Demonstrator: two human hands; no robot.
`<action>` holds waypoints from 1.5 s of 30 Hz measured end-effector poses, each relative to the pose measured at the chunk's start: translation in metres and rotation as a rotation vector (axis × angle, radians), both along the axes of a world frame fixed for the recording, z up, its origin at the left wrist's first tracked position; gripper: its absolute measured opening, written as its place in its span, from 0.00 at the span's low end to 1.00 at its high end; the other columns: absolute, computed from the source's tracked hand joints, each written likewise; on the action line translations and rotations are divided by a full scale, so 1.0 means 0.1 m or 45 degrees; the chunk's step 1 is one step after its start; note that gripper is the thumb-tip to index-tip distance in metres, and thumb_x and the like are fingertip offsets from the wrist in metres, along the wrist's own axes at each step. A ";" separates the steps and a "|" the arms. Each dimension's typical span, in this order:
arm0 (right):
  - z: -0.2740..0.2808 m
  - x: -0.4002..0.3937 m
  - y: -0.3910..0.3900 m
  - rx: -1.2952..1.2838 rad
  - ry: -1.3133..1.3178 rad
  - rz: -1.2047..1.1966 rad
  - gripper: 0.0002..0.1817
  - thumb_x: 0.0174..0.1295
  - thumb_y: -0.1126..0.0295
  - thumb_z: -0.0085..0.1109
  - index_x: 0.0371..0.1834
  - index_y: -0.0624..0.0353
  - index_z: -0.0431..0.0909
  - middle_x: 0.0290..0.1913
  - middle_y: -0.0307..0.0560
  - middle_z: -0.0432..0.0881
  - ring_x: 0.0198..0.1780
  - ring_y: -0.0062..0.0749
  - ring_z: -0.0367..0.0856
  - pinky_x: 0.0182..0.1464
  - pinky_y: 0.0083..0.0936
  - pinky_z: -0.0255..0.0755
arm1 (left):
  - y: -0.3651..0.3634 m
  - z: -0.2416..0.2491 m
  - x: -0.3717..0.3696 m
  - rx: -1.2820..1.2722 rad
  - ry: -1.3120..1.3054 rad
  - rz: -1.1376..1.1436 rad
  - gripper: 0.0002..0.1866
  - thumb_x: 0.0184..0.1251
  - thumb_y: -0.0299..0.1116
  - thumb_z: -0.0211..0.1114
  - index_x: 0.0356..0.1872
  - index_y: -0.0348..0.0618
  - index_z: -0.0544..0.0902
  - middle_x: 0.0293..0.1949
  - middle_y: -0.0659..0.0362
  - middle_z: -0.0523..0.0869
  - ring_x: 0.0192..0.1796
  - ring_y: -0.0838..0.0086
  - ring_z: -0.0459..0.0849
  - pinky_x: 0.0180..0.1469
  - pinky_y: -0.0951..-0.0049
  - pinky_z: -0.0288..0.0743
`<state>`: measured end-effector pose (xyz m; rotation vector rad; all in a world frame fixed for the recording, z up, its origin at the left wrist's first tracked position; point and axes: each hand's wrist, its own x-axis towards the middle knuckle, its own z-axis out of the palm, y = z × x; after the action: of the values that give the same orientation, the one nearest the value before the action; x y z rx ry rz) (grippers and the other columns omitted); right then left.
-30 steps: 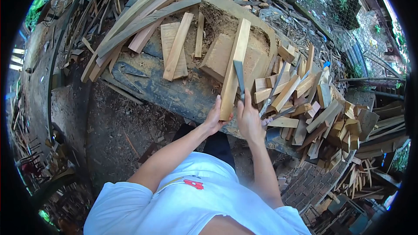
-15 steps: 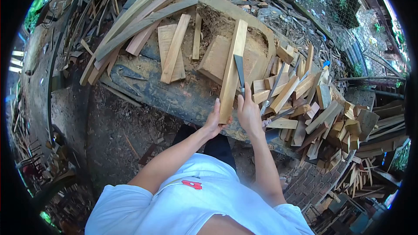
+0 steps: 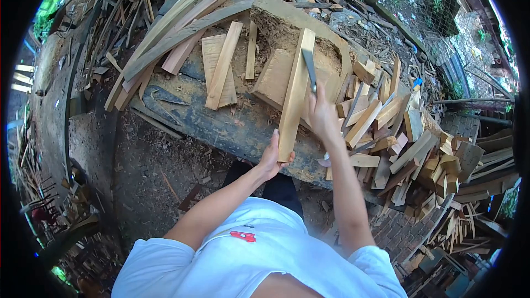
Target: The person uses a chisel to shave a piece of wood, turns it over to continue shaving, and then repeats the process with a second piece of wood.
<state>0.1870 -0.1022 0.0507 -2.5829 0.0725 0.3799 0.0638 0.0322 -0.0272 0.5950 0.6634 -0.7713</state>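
A long squared piece of wood (image 3: 293, 94) leans with its upper end on a wooden block (image 3: 274, 77). My left hand (image 3: 272, 158) is closed around its lower end. In my right hand (image 3: 323, 115) is the handle of a dark, long-bladed tool (image 3: 310, 68), its blade lying against the right side of the wood near the top. The tool's handle is mostly hidden in my fingers.
The dark, worn bench (image 3: 215, 132) carries a flat board with a narrow strip (image 3: 225, 66) across it. Long curved strips (image 3: 176, 36) lie at the upper left. Many cut wood pieces (image 3: 408, 143) are heaped on the right. Behind the block is a hollowed slab (image 3: 337, 38).
My right hand has moved up and to the right with the tool, and the blade now sits higher along the wood. My left hand has barely moved.
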 end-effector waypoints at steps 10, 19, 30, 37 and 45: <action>-0.28 0.74 -0.05 0.045 -0.029 -0.046 0.27 0.74 0.56 0.37 0.73 0.51 0.56 0.39 0.73 0.82 0.43 0.71 0.81 0.47 0.58 0.74 | 0.06 0.02 0.00 0.083 -0.100 -0.030 0.37 0.74 0.69 0.35 0.48 0.42 0.75 0.25 0.58 0.80 0.26 0.77 0.78 0.21 0.80 0.63; -0.15 -0.37 0.11 0.033 -0.017 -0.095 0.28 0.73 0.58 0.42 0.75 0.53 0.54 0.34 0.72 0.82 0.35 0.70 0.81 0.37 0.59 0.74 | -0.08 -0.02 0.00 -0.083 -0.014 -0.020 0.38 0.72 0.71 0.34 0.50 0.44 0.75 0.28 0.59 0.79 0.26 0.77 0.78 0.22 0.80 0.66; 0.21 -1.85 0.12 0.098 0.146 -0.089 0.29 0.73 0.63 0.45 0.76 0.54 0.53 0.36 0.71 0.82 0.38 0.69 0.82 0.39 0.56 0.73 | -0.08 -0.11 0.03 0.075 -0.042 -0.032 0.36 0.71 0.72 0.36 0.47 0.50 0.78 0.31 0.63 0.81 0.28 0.78 0.79 0.24 0.77 0.68; -0.08 -1.07 0.13 0.142 0.008 -0.242 0.26 0.74 0.60 0.42 0.72 0.54 0.58 0.30 0.70 0.82 0.36 0.67 0.82 0.39 0.57 0.73 | -0.06 -0.23 0.01 0.049 -0.114 -0.081 0.36 0.72 0.71 0.33 0.48 0.53 0.79 0.32 0.64 0.81 0.31 0.76 0.79 0.29 0.75 0.69; 0.25 -2.55 0.18 0.213 0.178 -0.191 0.29 0.74 0.62 0.44 0.76 0.52 0.53 0.29 0.71 0.81 0.35 0.70 0.81 0.37 0.55 0.72 | -0.05 -0.25 0.04 -0.129 -0.017 -0.040 0.37 0.70 0.72 0.36 0.52 0.50 0.76 0.35 0.57 0.82 0.37 0.71 0.81 0.34 0.74 0.73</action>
<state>-0.0683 -0.0842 0.0760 -2.3661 0.2711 0.4885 0.0675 0.0274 -0.0518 0.5186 0.6005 -0.8248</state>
